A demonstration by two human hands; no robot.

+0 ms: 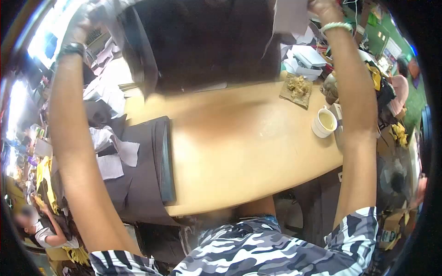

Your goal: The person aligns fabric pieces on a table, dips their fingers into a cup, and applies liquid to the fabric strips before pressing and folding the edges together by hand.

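Note:
A large black cloth (207,41) hangs raised above the far side of the table, stretched between my two arms. At its upper left edge my left hand (90,20), with a dark wristband, is closed on it; motion blurs the fingers. My right hand (324,9), with a pale bracelet at the wrist, grips the other side beside a light grey flap (290,16) of the cloth. The frame's top edge cuts off part of this hand. Below the cloth lies the light wooden table (239,156).
Dark folded fabric (138,161) with pale grey scraps (124,154) lies over the table's left side. A white cup (323,123) of yellowish liquid stands at the right, near a square pad with tan scraps (297,89). White boxes (306,60) are behind. Other people sit at both sides.

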